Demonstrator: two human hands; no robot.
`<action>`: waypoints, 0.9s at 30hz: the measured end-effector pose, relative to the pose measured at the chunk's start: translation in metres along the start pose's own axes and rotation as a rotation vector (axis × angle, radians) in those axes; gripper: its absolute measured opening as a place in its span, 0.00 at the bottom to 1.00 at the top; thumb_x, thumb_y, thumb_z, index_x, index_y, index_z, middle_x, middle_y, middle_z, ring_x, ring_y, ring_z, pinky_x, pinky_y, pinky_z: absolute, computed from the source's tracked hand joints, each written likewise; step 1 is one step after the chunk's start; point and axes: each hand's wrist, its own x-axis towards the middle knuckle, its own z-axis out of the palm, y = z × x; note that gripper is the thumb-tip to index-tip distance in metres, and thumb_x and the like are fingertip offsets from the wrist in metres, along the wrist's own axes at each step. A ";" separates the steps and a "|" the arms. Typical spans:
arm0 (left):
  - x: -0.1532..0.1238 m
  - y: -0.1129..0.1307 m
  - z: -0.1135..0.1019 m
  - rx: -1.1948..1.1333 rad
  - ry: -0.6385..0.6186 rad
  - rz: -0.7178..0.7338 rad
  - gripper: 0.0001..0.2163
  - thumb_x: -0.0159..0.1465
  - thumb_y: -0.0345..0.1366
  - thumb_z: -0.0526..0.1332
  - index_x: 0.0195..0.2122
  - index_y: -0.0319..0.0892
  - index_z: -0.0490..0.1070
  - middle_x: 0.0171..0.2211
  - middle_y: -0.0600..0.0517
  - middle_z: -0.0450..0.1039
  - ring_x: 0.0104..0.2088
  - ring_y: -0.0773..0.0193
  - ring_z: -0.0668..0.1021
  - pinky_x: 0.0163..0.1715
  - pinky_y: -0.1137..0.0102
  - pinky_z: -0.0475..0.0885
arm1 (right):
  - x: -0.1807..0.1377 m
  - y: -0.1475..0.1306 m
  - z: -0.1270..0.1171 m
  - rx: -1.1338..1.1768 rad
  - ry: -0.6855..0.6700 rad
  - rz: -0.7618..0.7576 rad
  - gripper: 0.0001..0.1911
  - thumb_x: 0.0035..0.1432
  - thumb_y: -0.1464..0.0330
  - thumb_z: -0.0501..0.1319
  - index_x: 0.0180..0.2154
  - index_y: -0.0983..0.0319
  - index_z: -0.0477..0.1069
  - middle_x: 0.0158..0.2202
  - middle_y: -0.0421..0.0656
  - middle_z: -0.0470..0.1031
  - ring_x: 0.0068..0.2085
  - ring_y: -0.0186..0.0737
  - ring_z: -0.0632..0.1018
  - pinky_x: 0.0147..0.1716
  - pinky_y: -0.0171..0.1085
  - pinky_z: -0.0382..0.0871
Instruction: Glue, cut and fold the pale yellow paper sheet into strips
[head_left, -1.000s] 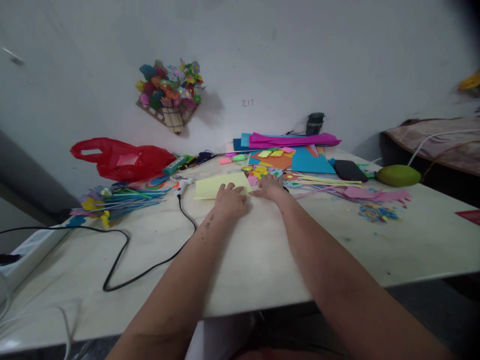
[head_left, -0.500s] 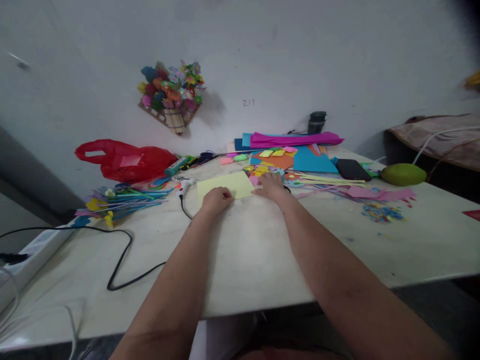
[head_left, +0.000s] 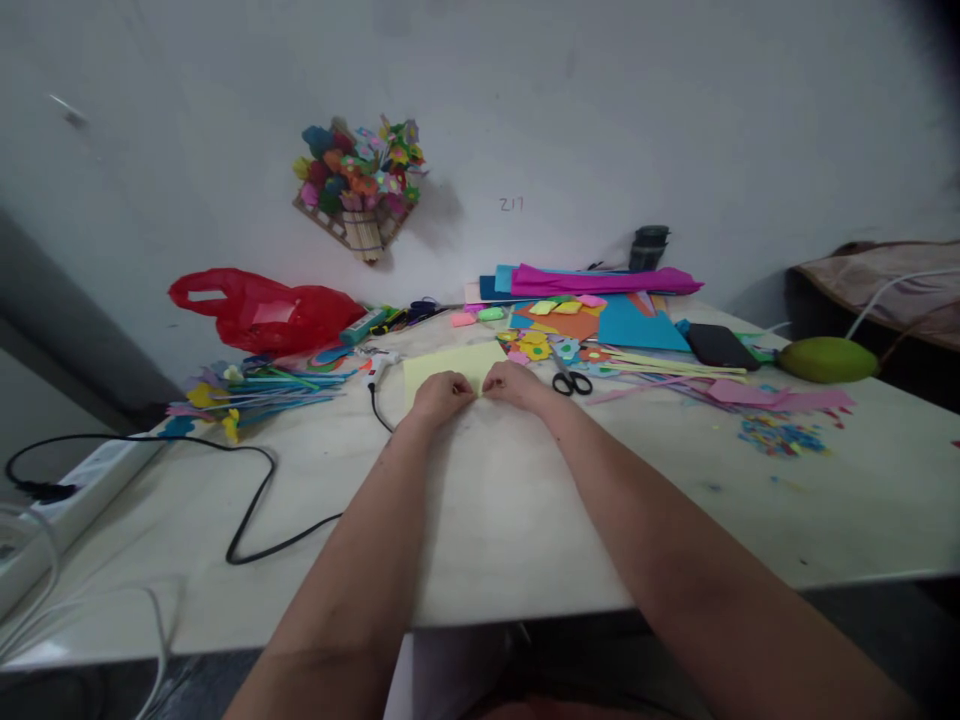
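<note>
A pale yellow sheet of paper (head_left: 442, 362) lies flat on the table before me. My left hand (head_left: 445, 396) pinches its near edge with the fingertips. Close beside it, my right hand (head_left: 513, 386) is closed on the same near edge, fingers curled and nearly touching the left ones. Just right of that hand rest scissors (head_left: 572, 382) with black handles. Behind it are cut-out paper flowers (head_left: 535, 346). To the left of the sheet lies a white glue gun (head_left: 381, 367) with a black cord.
A red plastic bag (head_left: 281, 315), flowers on stems (head_left: 262, 388) and a power strip (head_left: 94, 490) occupy the left. Coloured sheets (head_left: 641, 322), a dark phone (head_left: 721, 346), a green oval object (head_left: 827, 359) and paper scraps (head_left: 780, 437) lie right. The black cord crosses the left tabletop.
My right hand has moved left from the flowers to the sheet's near edge, beside my left hand, and its fingers have closed. The scissors now show. The view has shifted slightly.
</note>
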 end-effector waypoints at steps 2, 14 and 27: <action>0.001 -0.002 0.000 -0.022 -0.004 0.003 0.07 0.50 0.38 0.59 0.27 0.43 0.74 0.28 0.53 0.74 0.29 0.65 0.73 0.27 0.73 0.66 | 0.002 0.001 0.003 -0.002 -0.010 0.011 0.08 0.51 0.70 0.59 0.35 0.60 0.76 0.37 0.41 0.75 0.39 0.36 0.73 0.36 0.30 0.62; -0.005 -0.005 -0.011 -0.186 -0.061 0.045 0.06 0.48 0.35 0.60 0.26 0.39 0.71 0.26 0.53 0.71 0.28 0.67 0.71 0.29 0.73 0.66 | 0.002 0.007 0.009 0.120 0.062 0.064 0.07 0.50 0.66 0.61 0.30 0.63 0.74 0.32 0.41 0.74 0.32 0.33 0.72 0.29 0.29 0.60; -0.004 -0.006 -0.012 -0.070 -0.011 0.115 0.04 0.50 0.33 0.60 0.25 0.39 0.71 0.27 0.52 0.69 0.28 0.67 0.71 0.28 0.73 0.65 | 0.003 -0.001 0.005 0.073 -0.007 0.184 0.09 0.52 0.65 0.59 0.29 0.63 0.74 0.30 0.42 0.75 0.30 0.32 0.71 0.25 0.29 0.56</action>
